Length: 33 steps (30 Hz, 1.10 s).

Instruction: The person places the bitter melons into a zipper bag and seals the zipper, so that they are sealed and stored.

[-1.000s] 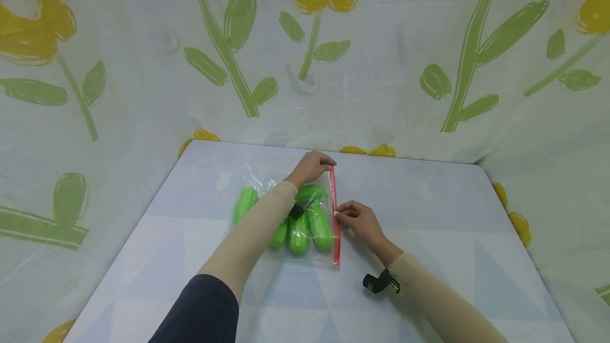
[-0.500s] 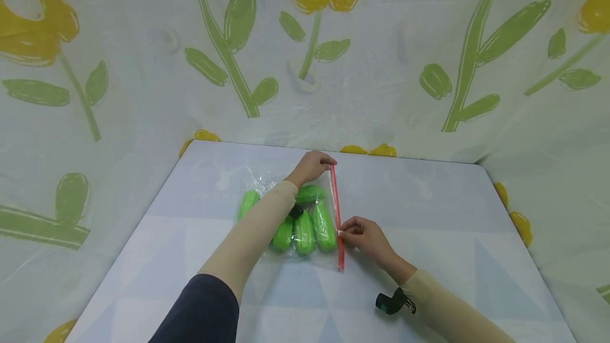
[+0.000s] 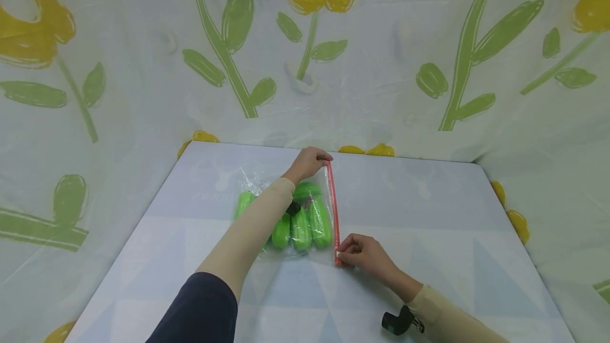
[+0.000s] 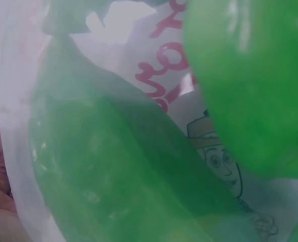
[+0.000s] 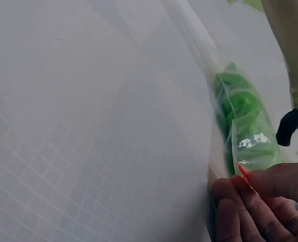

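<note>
A clear zip bag with a red seal strip along its right side lies on the table. Inside it are several green, smooth, elongated vegetable-like pieces, one lying crosswise at the top. My left hand pinches the far end of the strip, its forearm crossing over the bag and hiding part of the contents. Down at the near end, my right hand pinches the red strip between thumb and fingers. In the right wrist view, the thumb presses the red edge against the curled fingers.
A pale table with blue triangle patterns lies beneath the bag. Behind and at the sides hangs a flower-printed curtain. A small black wrist camera sits on the right forearm.
My right hand has slid along the red strip from about its middle toward the near end. The left hand stays at the far end, and the bag has shifted slightly.
</note>
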Each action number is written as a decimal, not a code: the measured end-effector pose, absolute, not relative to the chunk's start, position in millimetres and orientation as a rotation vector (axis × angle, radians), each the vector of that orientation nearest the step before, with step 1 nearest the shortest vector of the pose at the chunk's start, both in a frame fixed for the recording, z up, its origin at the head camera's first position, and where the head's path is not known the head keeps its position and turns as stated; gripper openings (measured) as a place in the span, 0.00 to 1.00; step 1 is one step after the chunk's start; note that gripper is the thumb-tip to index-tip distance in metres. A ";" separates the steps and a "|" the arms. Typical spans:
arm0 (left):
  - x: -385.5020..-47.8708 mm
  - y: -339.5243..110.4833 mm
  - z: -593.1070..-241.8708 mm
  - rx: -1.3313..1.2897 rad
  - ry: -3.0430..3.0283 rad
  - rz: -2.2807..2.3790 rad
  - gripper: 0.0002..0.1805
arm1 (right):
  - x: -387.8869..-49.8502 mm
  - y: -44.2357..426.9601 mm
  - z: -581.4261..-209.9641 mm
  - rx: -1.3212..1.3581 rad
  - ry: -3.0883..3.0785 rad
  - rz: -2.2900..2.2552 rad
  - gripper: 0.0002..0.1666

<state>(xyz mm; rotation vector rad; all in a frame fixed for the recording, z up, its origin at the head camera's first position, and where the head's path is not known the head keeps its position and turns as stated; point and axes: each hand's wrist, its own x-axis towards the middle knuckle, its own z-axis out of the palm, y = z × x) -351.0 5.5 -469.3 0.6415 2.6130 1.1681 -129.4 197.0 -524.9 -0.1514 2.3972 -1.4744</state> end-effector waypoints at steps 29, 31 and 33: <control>-312.7 -9.8 -465.6 0.803 2.653 0.871 0.22 | -165.6 230.0 -522.7 -0.084 2.556 -1.422 0.11; -302.8 -18.0 -463.8 0.804 2.651 0.882 0.22 | -169.5 237.1 -522.2 -0.069 2.613 -1.372 0.12; -293.1 -28.8 -460.7 0.794 2.655 0.900 0.23 | -172.9 245.3 -521.2 -0.059 2.669 -1.316 0.14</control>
